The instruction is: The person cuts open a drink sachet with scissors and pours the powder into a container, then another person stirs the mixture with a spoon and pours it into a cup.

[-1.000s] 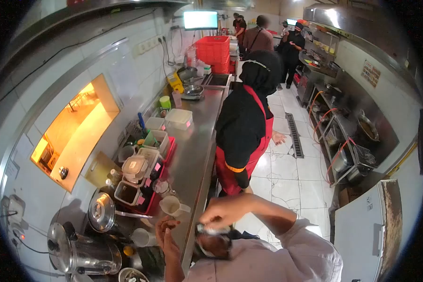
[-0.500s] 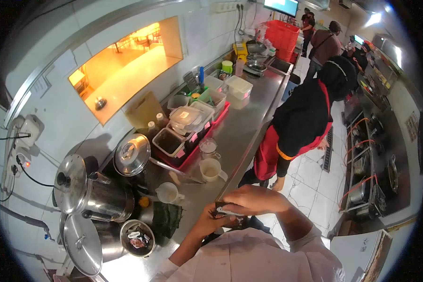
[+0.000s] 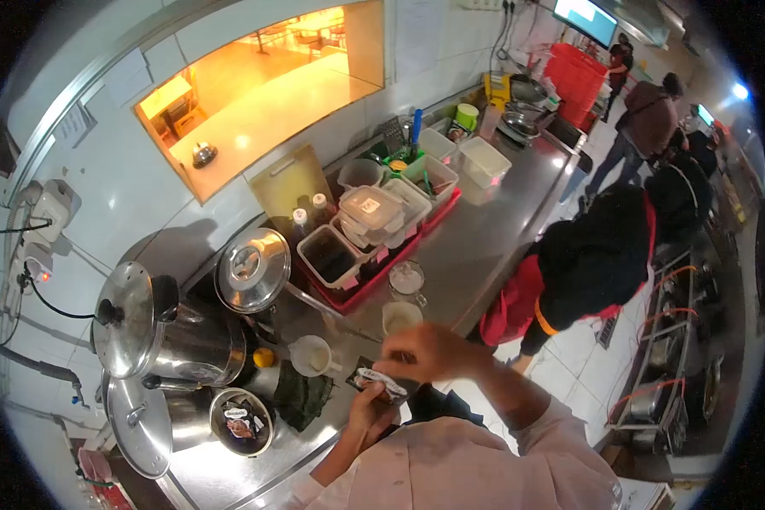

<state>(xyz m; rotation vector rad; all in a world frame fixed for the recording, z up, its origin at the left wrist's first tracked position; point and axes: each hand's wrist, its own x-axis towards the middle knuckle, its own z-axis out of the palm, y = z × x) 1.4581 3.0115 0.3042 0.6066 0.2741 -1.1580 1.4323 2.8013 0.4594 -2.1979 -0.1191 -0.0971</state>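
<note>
While the left hand (image 3: 369, 415) pinches a dark packet (image 3: 382, 382), the right hand (image 3: 427, 350) curls over it, fingertip contact unclear; handling it calls for a steady left grip.

Warm glow through hatch (image 3: 272, 89), glare on counter (image 3: 484, 246), black fisheye edges

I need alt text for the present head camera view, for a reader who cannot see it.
A left hand holds a small dark packet with white print, the right hand close over it, beside a steel counter bearing a large silver pot and a red tray of plastic containers; a co-worker in black and red stands beyond.
</note>
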